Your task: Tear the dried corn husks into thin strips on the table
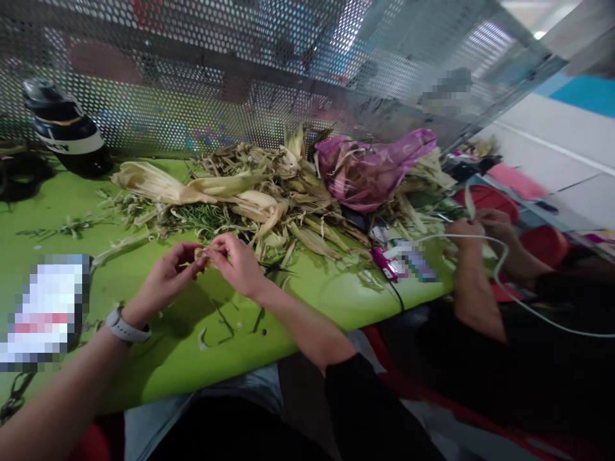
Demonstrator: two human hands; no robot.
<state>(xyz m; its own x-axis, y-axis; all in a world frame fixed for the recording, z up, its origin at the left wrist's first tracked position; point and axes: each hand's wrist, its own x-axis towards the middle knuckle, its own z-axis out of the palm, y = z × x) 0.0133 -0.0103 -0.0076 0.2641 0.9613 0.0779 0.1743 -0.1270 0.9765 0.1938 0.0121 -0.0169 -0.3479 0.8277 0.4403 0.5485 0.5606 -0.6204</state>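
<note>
I see the left hand [168, 280] and the right hand [239, 266] meeting above the green bench [173, 362], and between their fingertips is a small pale piece [200, 254] of what looks like dry husk. Both hands are pinching it, thumb against finger — I cannot tell its exact shape, because the fingers cover a part of it. The left wrist wears a watch [125, 326] with a light band.

Just behind the hands I find a long heap of corn husks [259, 198], and at its right end a purple plastic bag [372, 169] leans upon it. On the far left there stands a dark bottle [72, 131] with a white band, before the perforated metal panel [230, 70]. A phone [48, 307] lies near the left forearm — its screen is blurred to me. On the right, a co-worker's hands [466, 232] hold a pale green strip [469, 203].
</note>
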